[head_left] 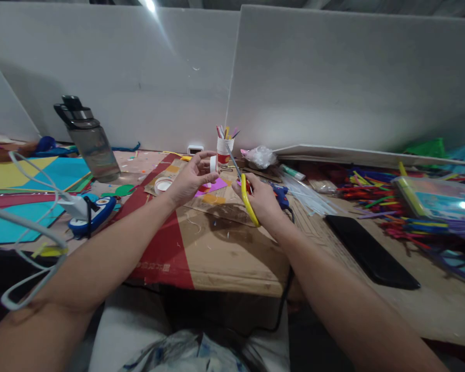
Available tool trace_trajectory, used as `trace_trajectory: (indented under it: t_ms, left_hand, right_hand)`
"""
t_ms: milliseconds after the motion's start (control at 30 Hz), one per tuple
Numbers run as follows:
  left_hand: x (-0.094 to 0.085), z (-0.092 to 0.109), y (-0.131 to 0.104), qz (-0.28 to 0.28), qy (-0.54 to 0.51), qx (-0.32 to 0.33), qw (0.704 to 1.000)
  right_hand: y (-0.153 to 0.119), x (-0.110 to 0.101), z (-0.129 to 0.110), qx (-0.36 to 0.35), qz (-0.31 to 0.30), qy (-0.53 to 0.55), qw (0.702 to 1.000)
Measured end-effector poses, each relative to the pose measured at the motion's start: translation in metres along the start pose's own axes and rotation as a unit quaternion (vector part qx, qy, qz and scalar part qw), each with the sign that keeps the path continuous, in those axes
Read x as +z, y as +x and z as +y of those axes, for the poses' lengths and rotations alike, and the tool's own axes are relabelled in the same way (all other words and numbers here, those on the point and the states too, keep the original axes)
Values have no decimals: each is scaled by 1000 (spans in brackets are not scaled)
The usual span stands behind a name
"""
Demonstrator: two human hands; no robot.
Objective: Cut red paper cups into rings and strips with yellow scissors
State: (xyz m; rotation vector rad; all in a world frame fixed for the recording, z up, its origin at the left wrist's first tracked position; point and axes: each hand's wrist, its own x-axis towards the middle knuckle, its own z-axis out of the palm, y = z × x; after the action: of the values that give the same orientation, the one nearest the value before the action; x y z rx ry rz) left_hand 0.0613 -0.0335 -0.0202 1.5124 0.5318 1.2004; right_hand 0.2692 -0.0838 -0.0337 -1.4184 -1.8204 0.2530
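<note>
Pinched between the thumb and fingers of my left hand [191,175] is a small white paper piece [213,164], curved like part of a cup. My right hand [262,199] grips a pair of scissors [248,202] by its yellow handles, with the metal blades pointing up and away, to the right of the white piece and apart from it. Below my hands, purple paper [218,185] lies on the cardboard [232,253]. Beside my left wrist rests a round white ring-like piece [163,184]. A blue glue gun [280,196] is partly hidden behind my right hand.
A paper cup [225,145] of pens stands at the back. To the left are a water bottle [93,147], a blue power strip [93,216] and coloured sheets [19,219]. Clear glue sticks [308,192], a black phone [372,251] and pipe cleaners [375,199] lie right.
</note>
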Motion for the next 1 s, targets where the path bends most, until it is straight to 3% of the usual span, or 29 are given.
trace_trajectory:
  t_ms: [300,633,1000]
  left_hand:
    - [8,10,-2,-17,-227,-90,970]
    - [17,12,-8,-54,-226,-85,969]
    - [14,14,-7,-33,-214,-94,972]
  right_hand:
    - [-4,1,-7,-85,39,-1,996]
    - [-9,4,-4,-82,56,-98,990]
    - [-9,1,-2,-94,44,-124,987]
